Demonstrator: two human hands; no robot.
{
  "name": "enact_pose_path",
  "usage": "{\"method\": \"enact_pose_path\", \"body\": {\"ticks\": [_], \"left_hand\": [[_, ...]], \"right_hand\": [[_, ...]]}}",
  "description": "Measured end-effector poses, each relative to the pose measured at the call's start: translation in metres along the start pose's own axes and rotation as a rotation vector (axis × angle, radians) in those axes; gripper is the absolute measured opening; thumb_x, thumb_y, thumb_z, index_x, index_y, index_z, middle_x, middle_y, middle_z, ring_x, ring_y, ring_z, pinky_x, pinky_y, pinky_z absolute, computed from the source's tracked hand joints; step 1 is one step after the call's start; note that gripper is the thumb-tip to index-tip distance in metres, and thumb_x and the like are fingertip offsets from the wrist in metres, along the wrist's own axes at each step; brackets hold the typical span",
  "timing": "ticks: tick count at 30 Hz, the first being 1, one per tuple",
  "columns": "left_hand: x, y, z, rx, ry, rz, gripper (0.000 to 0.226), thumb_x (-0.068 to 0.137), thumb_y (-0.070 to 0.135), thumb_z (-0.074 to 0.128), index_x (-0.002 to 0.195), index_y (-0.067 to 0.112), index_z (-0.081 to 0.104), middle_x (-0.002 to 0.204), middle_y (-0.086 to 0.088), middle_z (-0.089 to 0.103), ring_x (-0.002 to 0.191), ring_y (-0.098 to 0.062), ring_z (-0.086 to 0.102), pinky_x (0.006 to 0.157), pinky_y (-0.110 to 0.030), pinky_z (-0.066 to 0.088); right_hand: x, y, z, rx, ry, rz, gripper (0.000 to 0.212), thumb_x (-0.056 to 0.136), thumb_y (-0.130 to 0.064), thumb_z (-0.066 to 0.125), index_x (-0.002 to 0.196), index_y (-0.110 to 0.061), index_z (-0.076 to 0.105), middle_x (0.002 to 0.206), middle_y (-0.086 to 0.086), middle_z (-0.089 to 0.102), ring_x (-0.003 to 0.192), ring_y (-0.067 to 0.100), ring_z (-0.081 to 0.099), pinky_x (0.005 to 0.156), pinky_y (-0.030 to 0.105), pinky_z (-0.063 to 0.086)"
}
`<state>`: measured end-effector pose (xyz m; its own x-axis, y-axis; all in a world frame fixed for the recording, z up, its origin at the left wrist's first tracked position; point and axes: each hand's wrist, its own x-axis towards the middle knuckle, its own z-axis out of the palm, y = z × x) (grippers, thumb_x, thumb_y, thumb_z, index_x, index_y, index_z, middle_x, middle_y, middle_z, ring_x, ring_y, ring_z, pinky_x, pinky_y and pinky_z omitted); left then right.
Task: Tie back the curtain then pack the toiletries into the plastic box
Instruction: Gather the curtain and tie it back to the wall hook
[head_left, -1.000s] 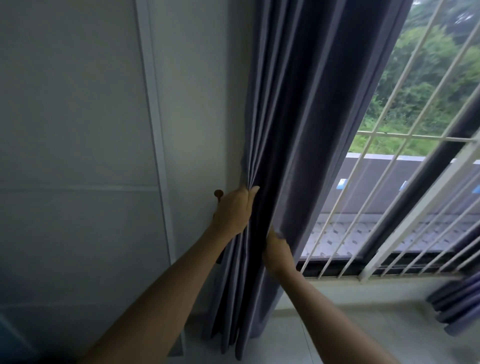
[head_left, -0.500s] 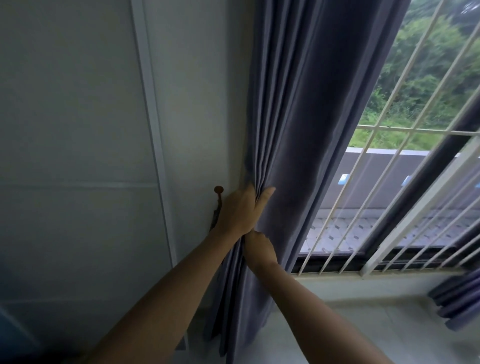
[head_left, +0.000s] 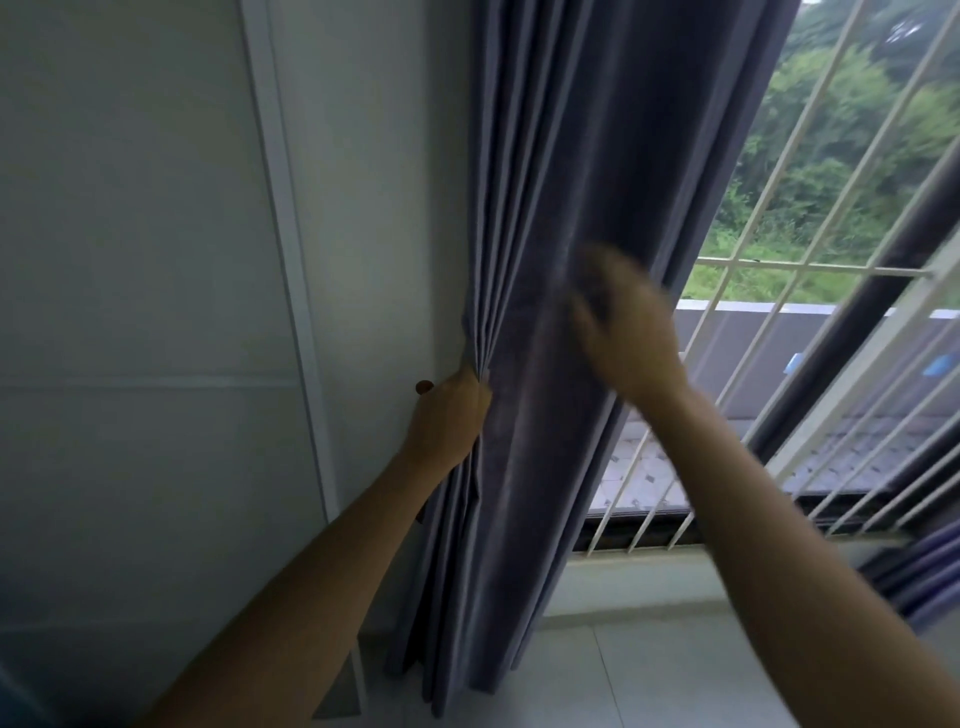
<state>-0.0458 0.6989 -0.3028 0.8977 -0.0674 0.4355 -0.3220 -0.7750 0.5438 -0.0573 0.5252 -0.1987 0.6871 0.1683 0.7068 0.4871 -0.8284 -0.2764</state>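
The right hand (head_left: 623, 332) has left its spot below the left hand (head_left: 447, 415) and risen, blurred, grip unreadable, against the curtain's (head_left: 597, 208) window-side edge. Left hand still pinches the pleats beside the wall hook (head_left: 423, 386).

Pale tiled floor under the window

The floor (head_left: 649, 675) shows as light tiles below and between the two forearms, with one thin grout line running across it. The grey curtain (head_left: 519, 519) hangs down to it beneath the left hand (head_left: 447, 421), its folded hem just at the tiles. A second bunch of curtain cloth (head_left: 930, 577) sits low, right of the right forearm.
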Motion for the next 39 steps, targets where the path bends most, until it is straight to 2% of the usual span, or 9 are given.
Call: {"method": "enact_pose_path", "body": {"ticks": [3, 8, 12, 16, 19, 24, 27, 31, 39], "left_hand": [[0.006, 0.005, -0.003, -0.029, -0.048, -0.125, 0.038, 0.101, 0.031, 0.030, 0.109, 0.002, 0.052, 0.085, -0.012, 0.059, 0.075, -0.024, 0.050, 0.079, -0.042, 0.049], [0.004, 0.002, 0.000, -0.048, 0.035, -0.036, 0.049, 0.102, 0.035, 0.026, 0.088, -0.001, 0.057, 0.061, -0.013, 0.057, 0.051, -0.025, 0.052, 0.051, -0.040, 0.049], [0.005, -0.001, -0.003, -0.048, 0.023, -0.002, 0.040, 0.102, 0.026, 0.033, 0.082, 0.000, 0.055, 0.056, -0.009, 0.050, 0.046, -0.021, 0.045, 0.047, -0.034, 0.042], [0.007, -0.008, -0.002, -0.073, 0.009, -0.017, 0.043, 0.102, 0.030, 0.031, 0.088, -0.002, 0.056, 0.062, -0.016, 0.058, 0.050, -0.025, 0.051, 0.051, -0.037, 0.047], [0.007, -0.007, 0.000, -0.090, 0.001, -0.011, 0.039, 0.102, 0.026, 0.033, 0.092, -0.003, 0.056, 0.063, -0.015, 0.059, 0.050, -0.022, 0.050, 0.051, -0.038, 0.049], [0.007, -0.006, 0.004, -0.064, 0.021, 0.058, 0.034, 0.103, 0.024, 0.034, 0.079, 0.004, 0.050, 0.053, 0.002, 0.046, 0.040, -0.008, 0.038, 0.043, -0.024, 0.035], [0.007, -0.007, 0.004, -0.083, 0.013, 0.056, 0.030, 0.103, 0.024, 0.033, 0.081, 0.009, 0.047, 0.050, 0.009, 0.036, 0.039, -0.003, 0.033, 0.041, -0.014, 0.022], [0.008, -0.010, 0.008, -0.088, 0.034, 0.073, 0.032, 0.103, 0.023, 0.033, 0.086, 0.002, 0.052, 0.051, 0.011, 0.034, 0.041, -0.002, 0.032, 0.042, -0.015, 0.022], [0.000, 0.002, 0.019, -0.249, 0.035, 0.100, 0.042, 0.103, 0.029, 0.030, 0.066, 0.014, 0.042, 0.050, 0.005, 0.040, 0.043, -0.009, 0.039, 0.048, -0.026, 0.034]], "right_hand": [[0.057, 0.004, -0.047, 0.039, 0.424, 0.000, 0.050, 0.085, -0.017, 0.061, 0.132, -0.007, 0.049, 0.127, 0.016, 0.051, 0.118, 0.027, 0.050, 0.096, 0.007, 0.030], [0.077, 0.018, -0.037, 0.137, 0.543, 0.199, 0.079, 0.077, -0.017, 0.069, 0.145, -0.006, 0.031, 0.138, 0.016, 0.035, 0.131, 0.024, 0.039, 0.101, 0.001, 0.022], [0.070, 0.030, -0.024, 0.132, 0.657, 0.286, 0.077, 0.075, -0.021, 0.068, 0.142, -0.003, 0.035, 0.132, 0.012, 0.043, 0.125, 0.026, 0.044, 0.102, 0.012, 0.027], [0.067, 0.038, -0.007, 0.112, 0.406, 0.312, 0.044, 0.080, -0.022, 0.068, 0.119, -0.006, 0.055, 0.098, 0.008, 0.061, 0.087, 0.023, 0.056, 0.071, 0.021, 0.035], [0.053, 0.035, 0.018, 0.048, 0.201, 0.335, 0.033, 0.085, -0.011, 0.061, 0.116, -0.002, 0.060, 0.110, 0.021, 0.062, 0.100, 0.037, 0.060, 0.078, 0.035, 0.044], [-0.018, 0.027, 0.078, 0.179, -0.039, 0.402, 0.053, 0.091, -0.006, 0.050, 0.141, -0.014, 0.035, 0.113, 0.018, 0.066, 0.098, 0.038, 0.065, 0.078, 0.045, 0.055], [-0.066, 0.032, 0.117, 0.087, -0.261, 0.451, 0.069, 0.091, -0.005, 0.046, 0.150, -0.018, 0.014, 0.106, 0.019, 0.068, 0.091, 0.037, 0.067, 0.076, 0.047, 0.056], [-0.120, 0.028, 0.140, -0.050, -0.506, 0.443, 0.070, 0.091, -0.004, 0.045, 0.152, -0.015, 0.013, 0.100, 0.020, 0.068, 0.089, 0.039, 0.064, 0.069, 0.039, 0.050], [-0.131, 0.007, 0.148, -0.126, -0.612, 0.380, 0.075, 0.094, -0.001, 0.040, 0.153, -0.014, -0.005, 0.105, 0.018, 0.066, 0.088, 0.035, 0.065, 0.067, 0.037, 0.048]]}}
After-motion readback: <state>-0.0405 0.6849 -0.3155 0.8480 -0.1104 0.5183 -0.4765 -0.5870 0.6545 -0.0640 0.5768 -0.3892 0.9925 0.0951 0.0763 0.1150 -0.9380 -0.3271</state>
